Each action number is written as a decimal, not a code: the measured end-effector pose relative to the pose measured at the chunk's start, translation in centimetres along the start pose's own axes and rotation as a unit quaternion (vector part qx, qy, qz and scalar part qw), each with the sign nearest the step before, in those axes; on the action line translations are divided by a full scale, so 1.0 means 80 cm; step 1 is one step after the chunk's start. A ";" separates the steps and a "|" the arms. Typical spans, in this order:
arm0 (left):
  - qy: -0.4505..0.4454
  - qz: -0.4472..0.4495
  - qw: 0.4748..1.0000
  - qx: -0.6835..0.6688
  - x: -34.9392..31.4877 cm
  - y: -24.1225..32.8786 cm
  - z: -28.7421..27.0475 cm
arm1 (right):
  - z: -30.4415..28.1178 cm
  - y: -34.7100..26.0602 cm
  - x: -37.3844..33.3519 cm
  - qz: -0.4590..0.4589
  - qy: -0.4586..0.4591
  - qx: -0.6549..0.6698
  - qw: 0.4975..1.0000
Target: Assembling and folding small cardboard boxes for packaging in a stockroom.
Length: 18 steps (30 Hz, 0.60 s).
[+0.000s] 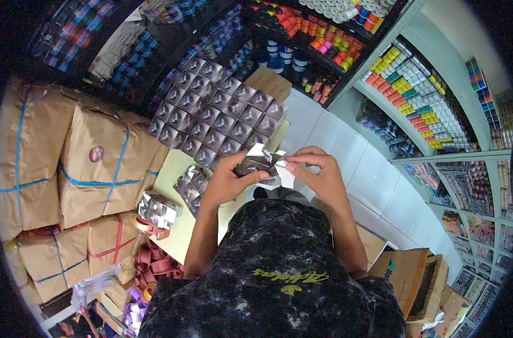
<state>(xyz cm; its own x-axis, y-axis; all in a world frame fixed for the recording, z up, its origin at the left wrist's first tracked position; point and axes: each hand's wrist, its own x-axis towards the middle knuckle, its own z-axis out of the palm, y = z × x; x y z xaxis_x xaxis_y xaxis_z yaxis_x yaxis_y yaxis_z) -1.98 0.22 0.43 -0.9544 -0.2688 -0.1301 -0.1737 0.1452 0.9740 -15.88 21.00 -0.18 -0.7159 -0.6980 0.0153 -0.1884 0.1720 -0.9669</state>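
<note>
In front of my chest I hold a small dark printed carton (254, 164) whose white inner flaps stand open. My left hand (229, 179) is closed around its left side, thumb across the front. The fingers of my right hand (318, 170) pinch at the white flap on its right side. Just beyond my left hand, many matching dark cartons (217, 110) stand packed in rows on a pale yellow table (172, 172). A smaller group of the same cartons (191, 187) sits beside my left wrist.
Brown paper parcels (101, 160) tied with blue and red bands are stacked at the left. A tape dispenser (150, 227) lies by a bundle of flat silvery cartons (158, 209). Shelves of coloured spools (417, 96) line the right. Opened cardboard boxes (411, 279) stand at lower right.
</note>
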 end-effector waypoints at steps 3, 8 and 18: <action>-0.030 0.006 1.000 0.000 0.001 0.000 0.000 | -0.011 0.008 -0.001 0.023 -0.067 0.023 0.997; -0.005 0.003 1.000 -0.019 0.004 0.012 0.006 | -0.009 -0.009 -0.004 0.075 -0.070 0.080 0.992; -0.013 0.026 1.000 -0.007 0.011 0.012 0.008 | -0.006 -0.007 -0.008 0.047 -0.041 0.080 0.995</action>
<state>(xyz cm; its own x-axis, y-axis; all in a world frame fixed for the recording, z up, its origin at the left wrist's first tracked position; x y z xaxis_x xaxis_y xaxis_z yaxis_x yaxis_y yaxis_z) -3.12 0.74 1.14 -0.9682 -0.2358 -0.0832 -0.1199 0.1460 0.9820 -15.60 21.69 0.44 -0.6671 -0.7392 -0.0923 -0.0091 0.1320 -0.9912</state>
